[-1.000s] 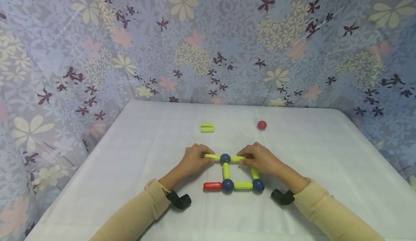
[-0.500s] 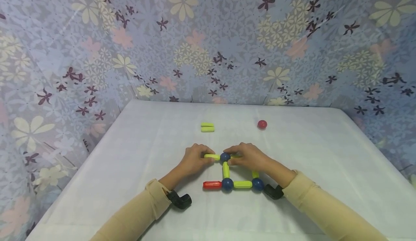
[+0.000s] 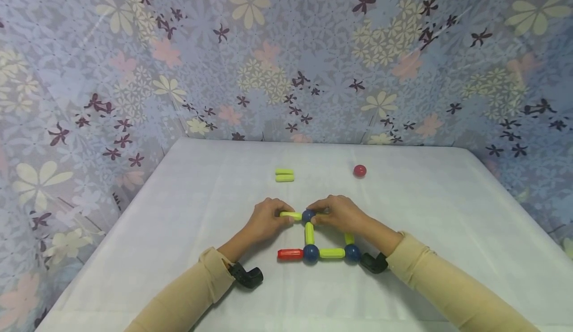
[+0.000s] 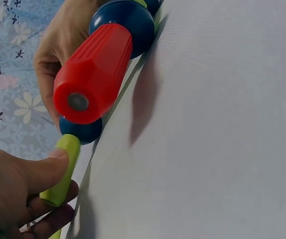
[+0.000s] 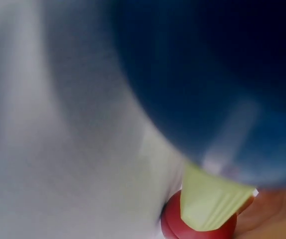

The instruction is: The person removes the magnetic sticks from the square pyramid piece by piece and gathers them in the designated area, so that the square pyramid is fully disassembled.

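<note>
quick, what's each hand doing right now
Left hand: pinches the yellow-green rod left of the far blue ball.
Right hand: fingers curled over the far rod; the exact grip is hidden.

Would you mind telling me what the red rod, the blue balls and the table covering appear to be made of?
Red rod: likely moulded plastic, ribbed, semi-gloss, with a small grey metal-looking disc in its end, possibly a magnet. Blue balls: smooth, shiny, plastic-coated by their highlights; the core cannot be told. Table covering: white woven-looking cloth, matte, with fine lines.
</note>
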Available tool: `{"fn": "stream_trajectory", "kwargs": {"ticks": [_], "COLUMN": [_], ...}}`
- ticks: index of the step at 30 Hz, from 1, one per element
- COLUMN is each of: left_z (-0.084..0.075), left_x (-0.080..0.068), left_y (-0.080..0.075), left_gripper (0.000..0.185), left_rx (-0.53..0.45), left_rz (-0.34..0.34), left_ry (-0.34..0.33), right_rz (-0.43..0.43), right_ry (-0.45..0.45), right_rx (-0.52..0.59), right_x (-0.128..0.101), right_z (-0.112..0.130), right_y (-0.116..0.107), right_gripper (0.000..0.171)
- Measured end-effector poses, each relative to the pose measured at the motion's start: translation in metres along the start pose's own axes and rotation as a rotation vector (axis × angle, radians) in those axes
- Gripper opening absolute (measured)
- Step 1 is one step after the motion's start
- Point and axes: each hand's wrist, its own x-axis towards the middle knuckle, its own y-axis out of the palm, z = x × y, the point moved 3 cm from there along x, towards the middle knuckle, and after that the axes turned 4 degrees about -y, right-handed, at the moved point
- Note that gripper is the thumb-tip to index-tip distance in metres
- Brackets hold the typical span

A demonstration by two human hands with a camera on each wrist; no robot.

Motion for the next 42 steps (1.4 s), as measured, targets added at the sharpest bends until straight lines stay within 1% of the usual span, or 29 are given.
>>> {"fn": "stream_trajectory", "kwargs": {"ticks": [2, 5, 7, 10, 15, 21, 25, 29, 34, 40, 42], "left_z": [0.004, 0.009, 0.012, 0.013, 0.016, 0.017, 0.019, 0.02, 0.019, 0.02, 0.021], "left_x": [0.001, 0.003, 0.006, 0.015, 0.036, 0.062, 0.073, 0.081, 0.087, 0.093, 0.094], "left_y": [-0.003, -0.008, -0.01, -0.009, -0.006, -0.005, -0.005, -0.006, -0.008, -0.006, -0.004], "left_gripper": [0.019, 0.019, 0.021, 0.023, 0.024, 0.024, 0.025, 0.025, 0.024, 0.024, 0.024], "left_rx": [-0.025, -0.044, -0.034, 0.042, 0.163, 0.252, 0.273, 0.271, 0.257, 0.239, 0.232], "left_rz": [-0.028, -0.088, -0.121, -0.138, -0.172, -0.267, -0.307, -0.322, -0.324, -0.316, -0.304], "left_ry": [-0.035, -0.081, -0.092, -0.073, -0.081, -0.102, -0.14, -0.172, -0.206, -0.217, -0.22], "right_rz": [0.001, -0.003, -0.007, -0.005, 0.006, -0.001, -0.001, -0.001, 0.003, 0.006, -0.016], "right_ry": [0.003, 0.012, 0.015, 0.019, 0.022, 0.013, 0.008, 0.006, 0.013, 0.007, 0.01], "right_rx": [-0.001, -0.005, -0.006, 0.0, 0.005, -0.003, 0.0, -0.002, 0.001, 0.0, -0.019], "right_x": [-0.001, -0.002, -0.003, -0.003, -0.002, 0.0, 0.0, 0.0, 0.0, -0.002, -0.006], "right_z": [-0.001, -0.002, -0.002, -0.003, -0.003, -0.002, -0.001, -0.001, -0.002, -0.003, -0.001], "right_y": [-0.001, -0.002, -0.002, -0.001, 0.001, 0.002, 0.003, 0.003, 0.002, 0.0, -0.004], "right_gripper": [0.033, 0.034, 0.034, 0.035, 0.036, 0.035, 0.035, 0.034, 0.034, 0.037, 0.04]}}
